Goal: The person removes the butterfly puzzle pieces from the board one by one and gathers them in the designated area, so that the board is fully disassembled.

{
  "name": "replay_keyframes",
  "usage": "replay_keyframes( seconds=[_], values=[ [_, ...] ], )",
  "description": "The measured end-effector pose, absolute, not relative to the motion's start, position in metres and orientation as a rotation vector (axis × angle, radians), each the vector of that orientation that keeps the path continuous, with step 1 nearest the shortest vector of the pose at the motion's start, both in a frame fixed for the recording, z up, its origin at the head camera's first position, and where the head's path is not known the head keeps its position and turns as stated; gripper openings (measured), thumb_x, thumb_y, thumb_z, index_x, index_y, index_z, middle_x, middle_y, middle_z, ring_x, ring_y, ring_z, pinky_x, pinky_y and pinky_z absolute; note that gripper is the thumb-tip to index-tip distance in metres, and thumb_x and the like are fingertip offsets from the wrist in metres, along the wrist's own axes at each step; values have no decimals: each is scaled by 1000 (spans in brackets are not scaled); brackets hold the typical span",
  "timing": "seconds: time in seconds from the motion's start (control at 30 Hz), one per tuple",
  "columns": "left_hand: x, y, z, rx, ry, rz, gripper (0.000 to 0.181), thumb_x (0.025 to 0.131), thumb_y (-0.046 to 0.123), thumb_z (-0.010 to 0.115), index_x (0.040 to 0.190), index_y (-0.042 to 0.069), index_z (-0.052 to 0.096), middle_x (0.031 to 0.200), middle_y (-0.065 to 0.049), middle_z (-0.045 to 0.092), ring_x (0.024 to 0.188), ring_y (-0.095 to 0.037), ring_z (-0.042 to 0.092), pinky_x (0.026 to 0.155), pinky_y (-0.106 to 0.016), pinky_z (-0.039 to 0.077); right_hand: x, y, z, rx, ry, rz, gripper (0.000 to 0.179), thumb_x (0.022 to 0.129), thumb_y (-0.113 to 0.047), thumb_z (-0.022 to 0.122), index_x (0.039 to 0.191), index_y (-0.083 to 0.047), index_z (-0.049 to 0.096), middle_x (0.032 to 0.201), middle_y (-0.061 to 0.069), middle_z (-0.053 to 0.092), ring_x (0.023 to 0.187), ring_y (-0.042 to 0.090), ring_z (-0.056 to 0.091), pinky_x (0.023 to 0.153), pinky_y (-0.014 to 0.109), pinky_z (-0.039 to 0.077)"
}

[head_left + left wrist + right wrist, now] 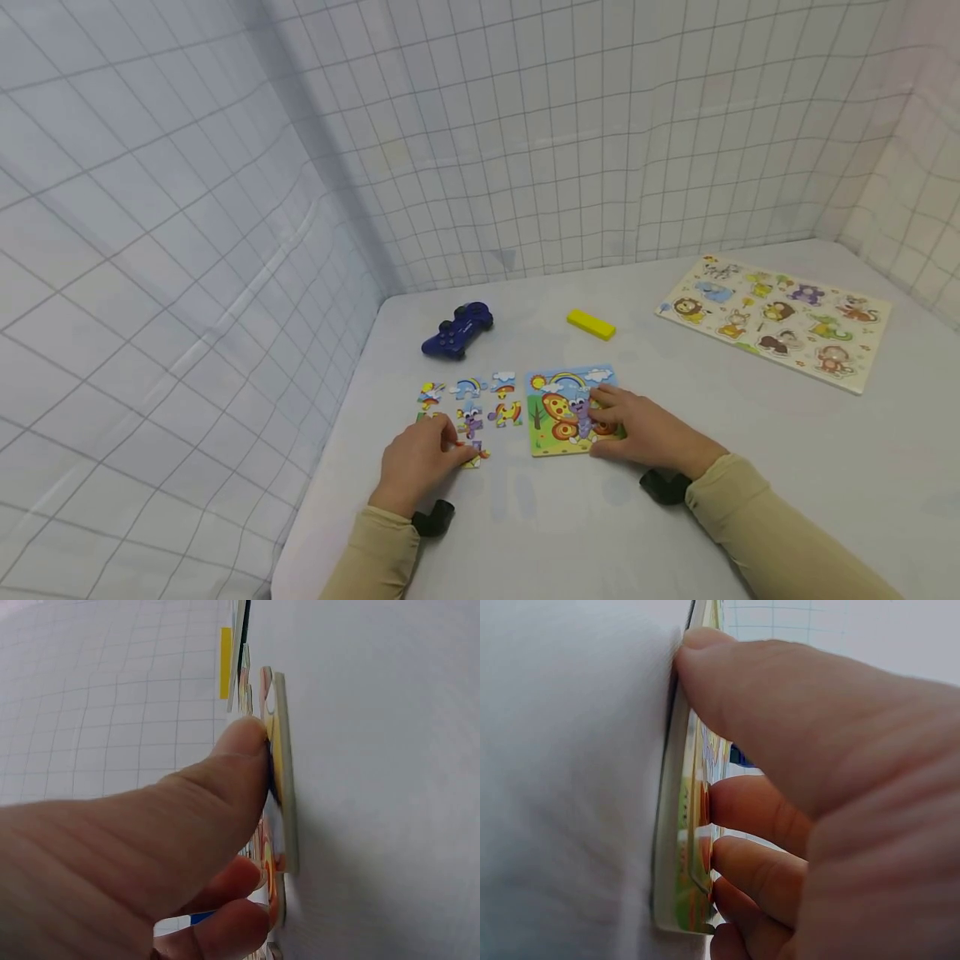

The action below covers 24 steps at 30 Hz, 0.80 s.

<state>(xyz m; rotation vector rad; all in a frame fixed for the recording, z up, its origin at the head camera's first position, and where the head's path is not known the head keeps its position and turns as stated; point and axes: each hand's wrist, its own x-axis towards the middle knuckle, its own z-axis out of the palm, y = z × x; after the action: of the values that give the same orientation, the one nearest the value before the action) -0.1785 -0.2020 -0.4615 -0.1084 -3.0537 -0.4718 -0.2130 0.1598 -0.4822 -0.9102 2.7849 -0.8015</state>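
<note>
Several loose jigsaw pieces [471, 417] with parts of a butterfly picture lie spread on the white table. My left hand [420, 458] is over the lower left ones. Its thumb [232, 769] touches the top of a near piece [285, 795], while bent fingers reach another piece beside it; the hand hides some pieces. To the right lies a square butterfly puzzle board [551, 433], flat on the table. My right hand [645, 425] rests on its right side: fingertips touch the printed face, and the thumb [712, 664] lies at the near edge.
A blue game controller [459, 331] lies behind the loose pieces. Further right is a yellow block [591, 324]. A large animal peg puzzle [780, 321] lies at the back right. White gridded cloth walls [525, 142] stand behind and to the left.
</note>
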Motion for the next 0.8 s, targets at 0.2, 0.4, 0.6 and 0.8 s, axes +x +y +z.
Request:
replay_keyframes(
  seconds=[0.2,0.4,0.6,0.8],
  values=[
    [-180,-197,-460,-131,-3036,-408,40,80,52,85,90,20,63,79,6,56,64,-11,47,54,-30,36,-214,162,-482,-912,2791,-786,67,92,-46,76,141,-4,61,160,17,43,151,43,32,117,61,33],
    [-178,-192,-460,-212,-2868,-438,35,85,45,81,101,18,65,93,3,61,66,-11,51,55,-30,41,-215,161,-482,-922,2808,-752,65,92,-47,75,141,-6,62,159,18,44,151,43,33,117,60,33],
    [-179,-155,-462,-504,-2704,-791,14,95,30,74,102,18,68,93,7,62,73,-6,54,62,-24,47,-216,162,-480,-987,2802,-716,63,93,-46,75,138,-4,64,157,22,46,148,46,36,115,63,34],
    [-199,-90,-457,-679,-2947,-783,14,99,32,68,102,18,68,88,6,57,76,-8,51,66,-24,44,-215,163,-483,-1019,2831,-785,59,90,-42,78,133,-4,68,154,21,50,146,45,39,114,61,36]
  ],
)
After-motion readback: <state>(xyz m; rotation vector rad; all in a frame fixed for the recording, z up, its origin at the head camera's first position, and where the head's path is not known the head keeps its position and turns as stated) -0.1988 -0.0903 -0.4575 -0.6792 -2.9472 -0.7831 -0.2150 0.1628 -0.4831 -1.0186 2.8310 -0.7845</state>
